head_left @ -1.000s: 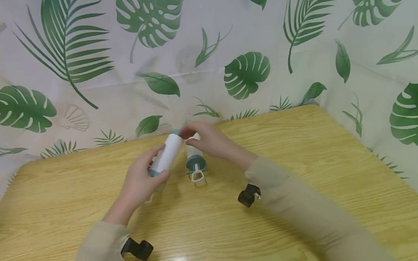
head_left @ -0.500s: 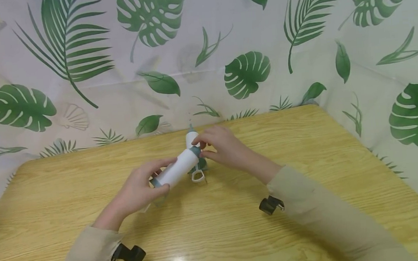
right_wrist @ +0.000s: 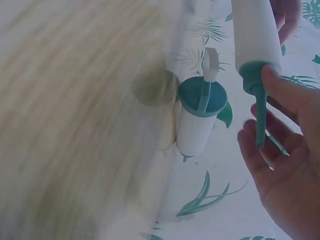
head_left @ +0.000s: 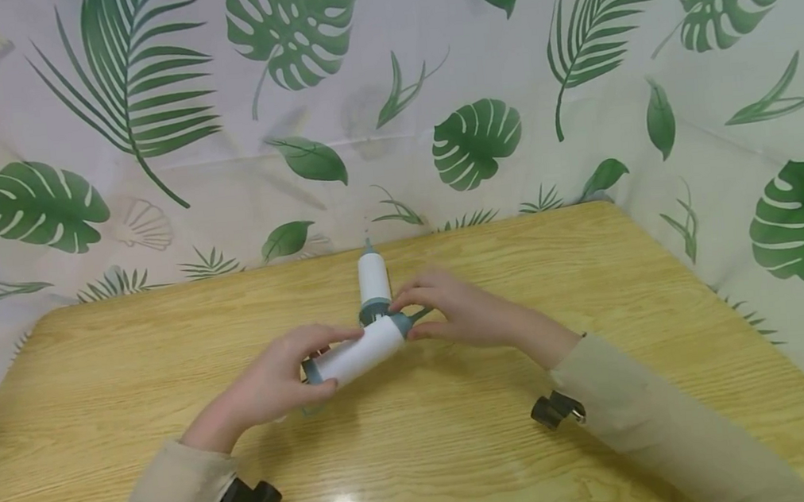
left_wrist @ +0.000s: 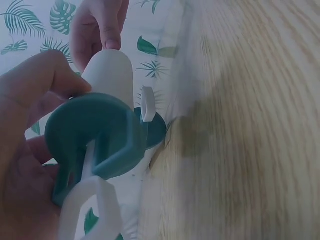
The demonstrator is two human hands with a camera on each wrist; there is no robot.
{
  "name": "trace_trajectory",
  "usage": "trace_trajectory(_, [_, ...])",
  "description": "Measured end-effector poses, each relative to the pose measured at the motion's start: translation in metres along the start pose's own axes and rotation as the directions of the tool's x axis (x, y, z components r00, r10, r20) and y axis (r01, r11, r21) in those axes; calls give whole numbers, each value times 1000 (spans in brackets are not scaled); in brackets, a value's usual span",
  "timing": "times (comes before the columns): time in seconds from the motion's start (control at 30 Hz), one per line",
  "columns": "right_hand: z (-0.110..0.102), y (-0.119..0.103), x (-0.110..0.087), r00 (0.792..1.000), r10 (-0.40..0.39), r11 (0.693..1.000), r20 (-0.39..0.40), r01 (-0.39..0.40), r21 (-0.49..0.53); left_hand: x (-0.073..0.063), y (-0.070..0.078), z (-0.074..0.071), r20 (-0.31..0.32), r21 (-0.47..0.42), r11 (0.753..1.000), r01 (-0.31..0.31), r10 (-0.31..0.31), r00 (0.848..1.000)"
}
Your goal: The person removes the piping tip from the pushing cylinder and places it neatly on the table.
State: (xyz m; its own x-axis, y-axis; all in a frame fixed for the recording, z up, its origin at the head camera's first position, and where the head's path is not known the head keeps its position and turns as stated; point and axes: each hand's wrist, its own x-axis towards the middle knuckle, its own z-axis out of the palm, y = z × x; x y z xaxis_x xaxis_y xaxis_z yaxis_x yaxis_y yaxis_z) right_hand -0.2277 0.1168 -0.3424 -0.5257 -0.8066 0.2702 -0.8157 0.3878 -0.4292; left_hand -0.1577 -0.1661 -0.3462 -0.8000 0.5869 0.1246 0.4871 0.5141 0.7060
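Note:
My left hand (head_left: 270,382) grips an icing syringe (head_left: 364,354) by its white barrel near the rear end. The syringe is held above the table, tilted with its nozzle toward the right. In the left wrist view its teal rear flange (left_wrist: 112,122) and white pull ring (left_wrist: 108,205) face the camera. My right hand (head_left: 464,305) pinches the teal front collar (right_wrist: 252,75), thumb on one side. The slim teal nozzle (right_wrist: 261,120) sticks out past it. Behind lies a second icing syringe (head_left: 373,276), its nozzle pointing to the back; the held one partly hides its rear end.
The wooden table (head_left: 420,457) extends around both hands. A leaf-printed cloth (head_left: 394,164) hangs along its back edge. Each sleeve carries a black wrist camera, one on the left (head_left: 255,499) and one on the right (head_left: 552,411).
The held syringe has come nearer and swung its nozzle end rightward. My right hand has moved right and nearer with it, uncovering the second syringe's barrel, which stays in place.

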Motion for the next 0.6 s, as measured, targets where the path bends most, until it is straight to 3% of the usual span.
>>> trace_trajectory(0.27, [5, 0, -18, 992, 86, 971, 88, -104, 217, 1, 3, 4, 50, 19, 999, -50, 49, 998])
trace_trajectory(0.6, [13, 6, -32, 982, 188, 888, 25, -181, 424, 5, 2, 8, 93, 11, 998, -65, 63, 994])
